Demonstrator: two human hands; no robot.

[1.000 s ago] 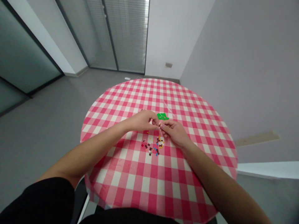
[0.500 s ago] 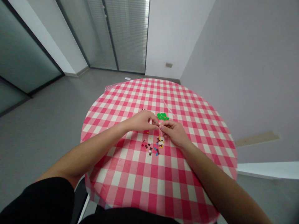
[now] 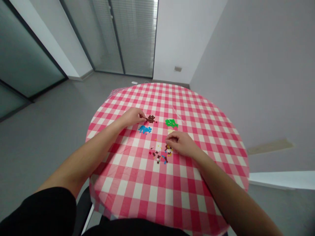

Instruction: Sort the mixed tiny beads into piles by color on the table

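Observation:
A round table with a red-and-white gingham cloth (image 3: 157,191) fills the lower middle of the view. My left hand (image 3: 132,117) reaches in from the left, its fingertips pinched against the edge of a small heap of brown bricks (image 3: 150,119). Whether those fingertips hold a piece is too small to tell. Just below that heap lies a patch of blue bricks (image 3: 145,129). My right hand (image 3: 178,143) rests with curled fingers beside a loose scatter of mixed tiny bricks (image 3: 159,153), partly covering it. A green heap (image 3: 171,123) and a pale heap (image 3: 170,131) lie above that hand.
Grey floor (image 3: 49,137) surrounds the table. A glass partition with blinds (image 3: 133,36) stands at the back, and a pale wall (image 3: 246,65) runs along the right. Dark clothing (image 3: 31,213) and a chair's edge (image 3: 85,206) show at the bottom.
My hands have come apart from their meeting point at the table's centre. The left moved out to the brown heap, the right back over the scatter, uncovering the blue patch.

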